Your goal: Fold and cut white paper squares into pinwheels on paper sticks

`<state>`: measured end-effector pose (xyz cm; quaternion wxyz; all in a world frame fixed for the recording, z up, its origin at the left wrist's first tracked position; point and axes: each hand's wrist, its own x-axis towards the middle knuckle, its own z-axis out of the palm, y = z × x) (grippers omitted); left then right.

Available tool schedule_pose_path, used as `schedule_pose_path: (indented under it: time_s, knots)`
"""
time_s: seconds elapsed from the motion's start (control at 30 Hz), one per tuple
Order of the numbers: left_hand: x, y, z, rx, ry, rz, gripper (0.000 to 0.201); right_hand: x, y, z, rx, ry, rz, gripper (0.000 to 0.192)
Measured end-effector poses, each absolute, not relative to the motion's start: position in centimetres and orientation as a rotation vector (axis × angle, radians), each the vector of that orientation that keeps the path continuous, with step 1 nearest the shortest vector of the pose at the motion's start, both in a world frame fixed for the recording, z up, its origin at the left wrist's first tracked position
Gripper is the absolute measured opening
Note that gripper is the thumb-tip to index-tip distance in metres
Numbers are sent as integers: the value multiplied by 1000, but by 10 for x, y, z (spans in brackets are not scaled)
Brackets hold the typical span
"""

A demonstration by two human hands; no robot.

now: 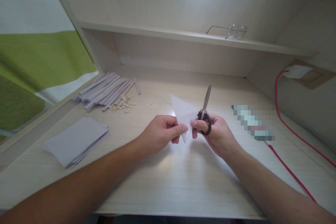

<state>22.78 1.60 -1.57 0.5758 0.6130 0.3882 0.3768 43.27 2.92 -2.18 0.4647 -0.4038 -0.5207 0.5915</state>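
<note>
My left hand (pixel 160 131) pinches the lower corner of a folded white paper triangle (pixel 183 112) held just above the desk's middle. My right hand (pixel 216 133) grips black-handled scissors (pixel 205 112), fingers through the loops, blades closed and pointing up and away. The right thumb also touches the paper's edge next to the left fingertips.
A stack of white sheets (pixel 76 140) lies at the left front. Rolled paper sticks (pixel 105 91) and small scraps (pixel 122 105) lie at the back left. A blurred flat object (pixel 252 122) with a red cable (pixel 288 171) sits on the right. Glasses (pixel 231 30) rest on the shelf.
</note>
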Motion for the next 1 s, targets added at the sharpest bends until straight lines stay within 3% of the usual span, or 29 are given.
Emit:
schedule_pose_path:
  time_s: [0.53, 0.7, 1.0]
  knots:
    - [228, 20, -15, 1382, 934, 674, 15, 438, 33, -19, -1028, -1232, 1401, 23]
    - [224, 23, -11, 1450, 978, 921, 26, 441, 34, -18, -1029, -1248, 1310, 20]
    - [223, 23, -3, 1320, 1041, 1291, 19, 436, 28, -20, -1009, -1313, 1364, 16]
